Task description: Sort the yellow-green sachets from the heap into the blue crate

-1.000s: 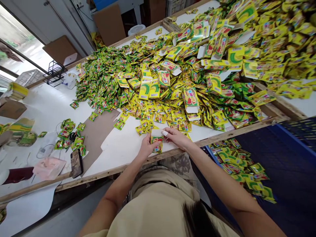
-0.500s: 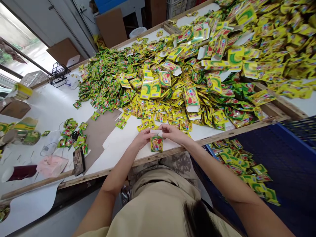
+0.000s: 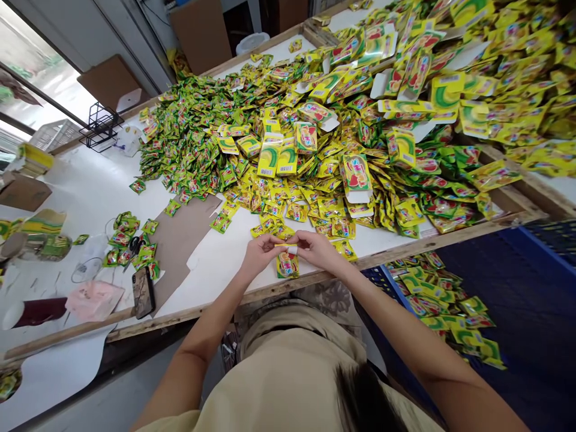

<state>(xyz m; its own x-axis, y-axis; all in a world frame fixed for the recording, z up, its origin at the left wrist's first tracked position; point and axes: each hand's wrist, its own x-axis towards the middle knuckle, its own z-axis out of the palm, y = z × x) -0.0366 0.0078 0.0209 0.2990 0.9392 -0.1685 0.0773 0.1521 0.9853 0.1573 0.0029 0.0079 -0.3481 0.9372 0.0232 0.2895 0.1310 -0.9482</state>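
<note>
A small yellow-green carton box [image 3: 288,264] stands upright near the front edge of the white table [image 3: 90,198]. My left hand [image 3: 260,254] and my right hand [image 3: 317,248] both pinch its top edge from either side, fingers closed on it. Just beyond them begins a huge heap of yellow-green sachets [image 3: 252,138] mixed with flat unfolded cartons [image 3: 355,177].
A phone [image 3: 143,291], scissors amid a small sachet pile [image 3: 130,245], a cardboard sheet [image 3: 180,240] and a pink pad [image 3: 92,300] lie at the left. A blue crate [image 3: 517,288] with filled boxes stands low at the right, beside the wooden table edge [image 3: 427,243].
The box's white top flap, open before, is now folded down under my fingertips. Both hands have drawn together over the top of the box.
</note>
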